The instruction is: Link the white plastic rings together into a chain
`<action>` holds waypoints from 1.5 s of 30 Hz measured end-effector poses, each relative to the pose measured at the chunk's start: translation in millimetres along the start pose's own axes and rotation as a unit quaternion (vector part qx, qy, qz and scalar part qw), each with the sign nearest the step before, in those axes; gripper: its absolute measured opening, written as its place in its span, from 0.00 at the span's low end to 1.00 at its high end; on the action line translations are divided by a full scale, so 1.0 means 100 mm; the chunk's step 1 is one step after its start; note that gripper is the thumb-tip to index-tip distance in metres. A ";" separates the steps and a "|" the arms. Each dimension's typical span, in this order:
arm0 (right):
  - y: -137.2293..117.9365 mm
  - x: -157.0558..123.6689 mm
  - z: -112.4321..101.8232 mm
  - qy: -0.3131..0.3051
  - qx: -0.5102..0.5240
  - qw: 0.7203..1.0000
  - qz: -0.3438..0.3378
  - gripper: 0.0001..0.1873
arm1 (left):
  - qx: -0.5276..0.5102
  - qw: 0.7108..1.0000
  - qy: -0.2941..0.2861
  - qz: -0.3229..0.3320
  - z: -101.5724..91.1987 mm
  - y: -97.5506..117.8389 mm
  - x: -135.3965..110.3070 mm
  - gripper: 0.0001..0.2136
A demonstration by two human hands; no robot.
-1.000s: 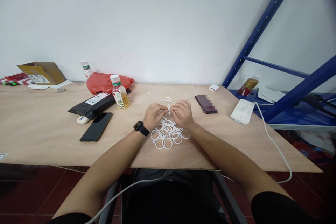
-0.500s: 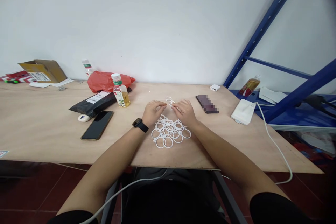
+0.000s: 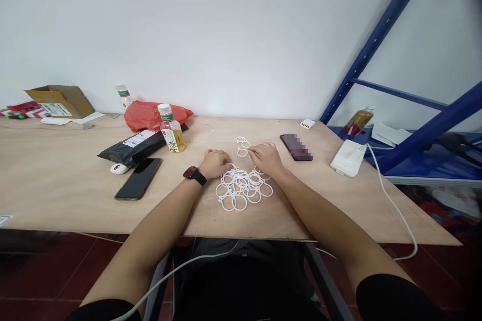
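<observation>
A heap of thin white rings with small eyelets, like curtain rings (image 3: pixel 241 188), lies on the wooden table between my forearms. Beyond it a few more rings form a short column. My right hand (image 3: pixel 266 159) is pinched at the right edge of the nearest ring (image 3: pixel 242 153) in that column. At the heap's far left edge rests my left hand (image 3: pixel 215 163), its fingers curled together beside a ring. Whether they grip that ring is hidden. A black watch (image 3: pixel 195 175) is on my left wrist.
Left of my hands are a phone (image 3: pixel 138 179), a black parcel (image 3: pixel 130 149), a drink bottle (image 3: pixel 172 130) and a red bag (image 3: pixel 146 116). To the right lie another phone (image 3: pixel 293 147) and a white power bank (image 3: pixel 347 158) with a cable. A blue rack (image 3: pixel 380 30) stands beyond.
My left hand has drawn back toward me and to the left, down to the heap. A ring now lies flat at the column's near end, by my right fingertips.
</observation>
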State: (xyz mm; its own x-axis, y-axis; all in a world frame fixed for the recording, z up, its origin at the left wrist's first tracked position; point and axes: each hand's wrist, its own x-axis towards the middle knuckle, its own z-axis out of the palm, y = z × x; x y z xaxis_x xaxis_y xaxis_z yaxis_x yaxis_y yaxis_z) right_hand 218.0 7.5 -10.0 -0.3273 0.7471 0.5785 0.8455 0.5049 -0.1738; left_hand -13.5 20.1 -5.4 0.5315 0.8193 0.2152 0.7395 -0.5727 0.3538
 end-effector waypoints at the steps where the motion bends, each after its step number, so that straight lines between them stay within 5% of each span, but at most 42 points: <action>1: -0.01 -0.01 -0.01 -0.009 0.010 1.000 -0.007 0.10 | -0.009 1.000 -0.003 -0.002 0.01 0.01 0.00 0.09; 10: -0.13 -0.04 0.03 -0.019 0.081 0.994 -0.072 0.10 | -0.239 0.962 0.122 -0.045 0.01 0.02 0.02 0.11; 16: -0.20 -0.07 0.03 0.017 0.127 0.987 -0.092 0.12 | -0.282 0.940 0.184 -0.050 0.06 0.07 0.04 0.12; 24: -0.41 -0.08 -0.02 0.098 0.169 0.980 -0.030 0.10 | -0.199 0.960 0.194 -0.036 0.05 0.26 -0.01 0.12; 33: -0.48 -0.09 -0.06 0.126 0.202 0.971 -0.028 0.09 | -0.103 0.976 0.188 -0.032 -0.01 0.36 -0.06 0.10; 38: -0.47 -0.08 -0.08 0.122 0.232 0.964 0.042 0.09 | -0.108 0.966 0.236 -0.005 0.00 0.33 -0.06 0.11; 45: -0.40 -0.03 0.06 0.070 0.433 0.887 0.146 0.12 | -0.099 0.970 0.219 0.030 0.00 0.28 -0.05 0.10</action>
State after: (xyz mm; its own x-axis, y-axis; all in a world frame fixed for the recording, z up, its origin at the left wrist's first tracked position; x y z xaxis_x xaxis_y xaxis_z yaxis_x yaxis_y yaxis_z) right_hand 182.6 -12.7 -9.5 -0.0419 0.8702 0.4910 0.2254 0.4870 -0.8438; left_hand 5.2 0.0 3.5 0.3129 0.7437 0.5908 0.5953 -0.6383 0.4882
